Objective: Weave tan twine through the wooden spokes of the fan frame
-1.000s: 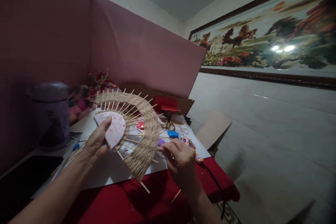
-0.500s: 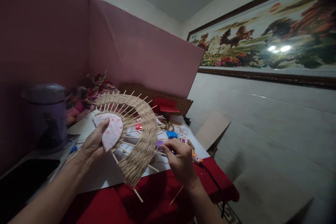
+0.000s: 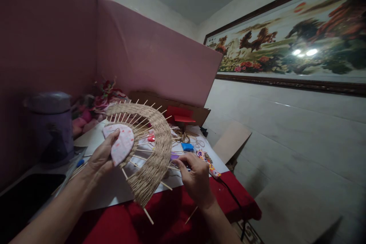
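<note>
A half-round woven fan point(image 3: 161, 133) of tan twisted cord on thin wooden sticks is held up over the table. At its centre is a half-circle piece of white fabric with pinkish spots point(image 3: 122, 145). My left hand point(image 3: 104, 152) grips the fan there, thumb on top of the fabric and fingers behind. My right hand point(image 3: 196, 177) is closed in a pinch at the fan's outer right edge, by a stick end. What lies between those fingertips is too small to make out. A thin stick point(image 3: 191, 215) shows below that hand; whether the hand holds it is unclear.
The table has a red cloth point(image 3: 234, 194) and white sheet point(image 3: 111, 194). A purple lidded container point(image 3: 55, 133) and a dark flat panel point(image 3: 31, 194) stand at left. Behind are a blue packet point(image 3: 187, 147), a red box point(image 3: 180, 114), patterned fabric point(image 3: 211, 166) and cardboard point(image 3: 148, 98).
The fan has tilted slightly, its lower end shifting a little left and down. Both hands stay in nearly the same places with the same grips.
</note>
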Motion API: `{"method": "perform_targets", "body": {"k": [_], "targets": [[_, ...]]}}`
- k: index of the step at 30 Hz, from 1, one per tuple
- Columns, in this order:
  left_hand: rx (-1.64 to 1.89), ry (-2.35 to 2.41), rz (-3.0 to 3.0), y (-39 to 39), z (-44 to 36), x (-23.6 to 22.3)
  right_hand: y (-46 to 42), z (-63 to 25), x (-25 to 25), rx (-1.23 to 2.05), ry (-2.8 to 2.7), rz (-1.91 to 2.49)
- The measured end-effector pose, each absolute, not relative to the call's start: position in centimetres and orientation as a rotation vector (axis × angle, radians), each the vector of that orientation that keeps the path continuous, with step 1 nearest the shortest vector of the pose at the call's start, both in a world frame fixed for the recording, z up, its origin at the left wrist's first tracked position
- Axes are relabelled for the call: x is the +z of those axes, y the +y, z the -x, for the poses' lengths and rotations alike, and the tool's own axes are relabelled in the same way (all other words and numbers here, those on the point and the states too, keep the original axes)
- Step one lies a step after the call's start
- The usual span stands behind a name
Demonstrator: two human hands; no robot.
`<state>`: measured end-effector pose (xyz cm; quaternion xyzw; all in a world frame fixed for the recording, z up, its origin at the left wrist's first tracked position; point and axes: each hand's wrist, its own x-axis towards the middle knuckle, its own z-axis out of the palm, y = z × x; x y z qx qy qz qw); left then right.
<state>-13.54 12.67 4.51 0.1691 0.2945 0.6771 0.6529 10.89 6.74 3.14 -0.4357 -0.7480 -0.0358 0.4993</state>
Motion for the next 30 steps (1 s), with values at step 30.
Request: {"method": "perform_targets", "body": {"k": [30], "targets": [[1.516,0.704,-0.352,12.8,13.6,4.6,5.4,-11.1,4.0,-0.433,-1.703,0.854]]}}
